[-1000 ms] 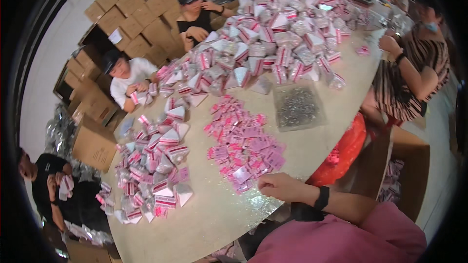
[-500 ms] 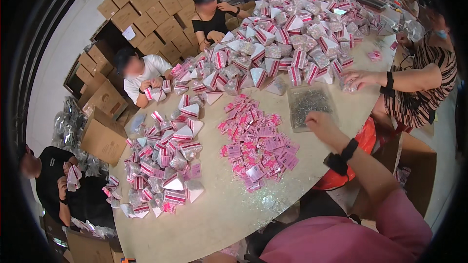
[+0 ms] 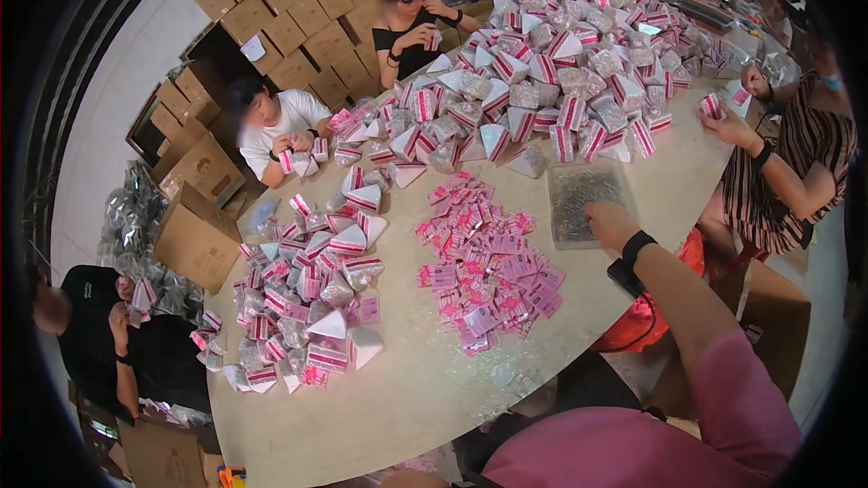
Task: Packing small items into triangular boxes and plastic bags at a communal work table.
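My right hand (image 3: 611,224) reaches over the near part of a shallow see-through tray (image 3: 565,237) filled with small silvery pieces. Its fingers look curled together, with the tips down at the pieces; whatever they hold is too small to make out. A dark band and a small black box with a cable sit on that wrist. My left hand does not show. Left of the tray spreads a loose pile of pink printed cards (image 3: 484,262).
A big heap of clear, pyramid-shaped packs with pink-striped labels (image 3: 542,81) covers the far table; a smaller heap (image 3: 312,289) lies left. Co-workers handle packs around the table (image 3: 398,434). Below the right edge are a red bag (image 3: 633,325) and an open carton (image 3: 768,334).
My right hand has come down from above the tray to the pieces in it. The co-worker at right has lifted a pack off the table. The view has shifted slightly.
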The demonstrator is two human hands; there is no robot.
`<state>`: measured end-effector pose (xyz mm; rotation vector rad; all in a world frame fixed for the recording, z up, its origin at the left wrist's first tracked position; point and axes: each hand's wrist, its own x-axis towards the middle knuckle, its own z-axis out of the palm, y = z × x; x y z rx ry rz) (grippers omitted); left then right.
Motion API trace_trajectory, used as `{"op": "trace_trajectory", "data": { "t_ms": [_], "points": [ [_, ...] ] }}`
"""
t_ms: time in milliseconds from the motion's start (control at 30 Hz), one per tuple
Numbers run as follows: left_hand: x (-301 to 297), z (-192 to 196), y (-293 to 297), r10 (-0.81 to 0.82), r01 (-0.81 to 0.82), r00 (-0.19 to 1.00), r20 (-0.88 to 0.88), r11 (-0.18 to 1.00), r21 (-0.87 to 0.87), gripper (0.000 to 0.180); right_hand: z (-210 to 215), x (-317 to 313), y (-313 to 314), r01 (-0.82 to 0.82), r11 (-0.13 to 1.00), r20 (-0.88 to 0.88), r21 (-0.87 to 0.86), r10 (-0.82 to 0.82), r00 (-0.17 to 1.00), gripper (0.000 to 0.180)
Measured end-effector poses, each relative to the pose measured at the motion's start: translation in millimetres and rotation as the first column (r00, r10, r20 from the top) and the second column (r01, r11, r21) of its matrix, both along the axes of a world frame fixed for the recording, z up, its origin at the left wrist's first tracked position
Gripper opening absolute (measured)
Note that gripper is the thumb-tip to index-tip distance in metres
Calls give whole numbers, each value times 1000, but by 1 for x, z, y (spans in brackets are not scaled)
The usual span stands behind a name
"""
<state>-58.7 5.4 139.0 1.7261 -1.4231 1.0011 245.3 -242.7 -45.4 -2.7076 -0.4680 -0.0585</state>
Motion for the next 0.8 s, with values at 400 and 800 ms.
{"op": "trace_trajectory", "data": {
  "t_ms": [400,800],
  "points": [
    [-5,1,-2,-48,49,999,-16,998,28,25,-20,16,-5,16,987,-38,157,-10,999,11],
    [1,-10,-1,151,-128,937,-314,987,94,18,-21,24,-12,19,995,60,103,-25,998,10]
  ]
}}
